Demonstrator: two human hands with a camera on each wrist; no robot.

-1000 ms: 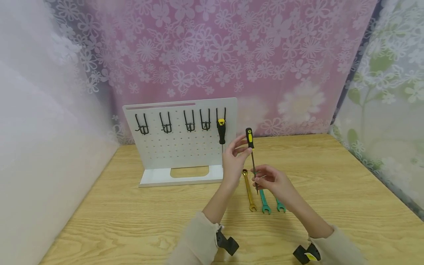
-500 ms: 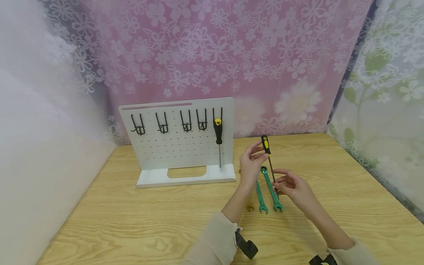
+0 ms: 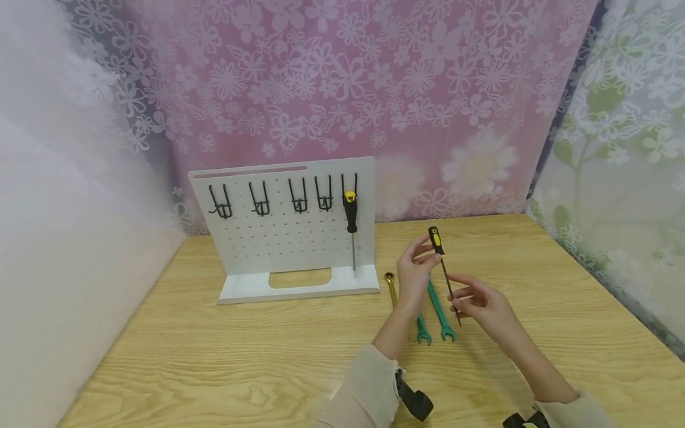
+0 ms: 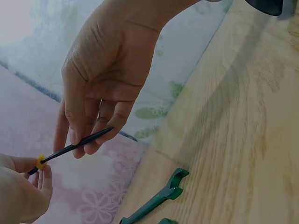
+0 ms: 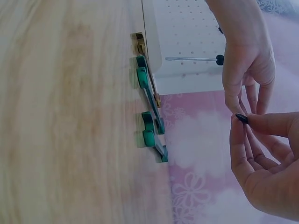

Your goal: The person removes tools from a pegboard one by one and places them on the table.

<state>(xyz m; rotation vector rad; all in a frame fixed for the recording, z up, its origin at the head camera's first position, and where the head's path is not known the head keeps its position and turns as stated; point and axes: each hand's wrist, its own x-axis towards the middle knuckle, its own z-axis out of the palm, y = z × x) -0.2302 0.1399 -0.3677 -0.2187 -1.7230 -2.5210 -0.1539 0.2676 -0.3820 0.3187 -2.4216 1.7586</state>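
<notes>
A screwdriver (image 3: 436,241) with a black and yellow handle slants over the table, handle up and tip down. My left hand (image 3: 413,274) pinches it at the lower end of the handle, by the yellow collar (image 4: 41,162). Lower on the thin dark shaft, my right hand (image 3: 486,307) pinches it between thumb and fingers, with the tip (image 5: 241,118) sticking out past them. Below the hands lie a gold wrench (image 3: 390,283) and two green wrenches, one (image 3: 442,315) to the right and another (image 3: 423,334) partly hidden by my left arm.
A white pegboard (image 3: 289,238) stands at the back left. Several black double hooks (image 3: 260,202) line its upper part. On the rightmost hook hangs another black and yellow screwdriver (image 3: 350,215). A floral curtain (image 3: 299,89) backs the wooden table (image 3: 187,356).
Both hands have moved right and slightly down with the screwdriver, away from the pegboard. The hold on it looks the same. My left arm now covers part of the gold wrench.
</notes>
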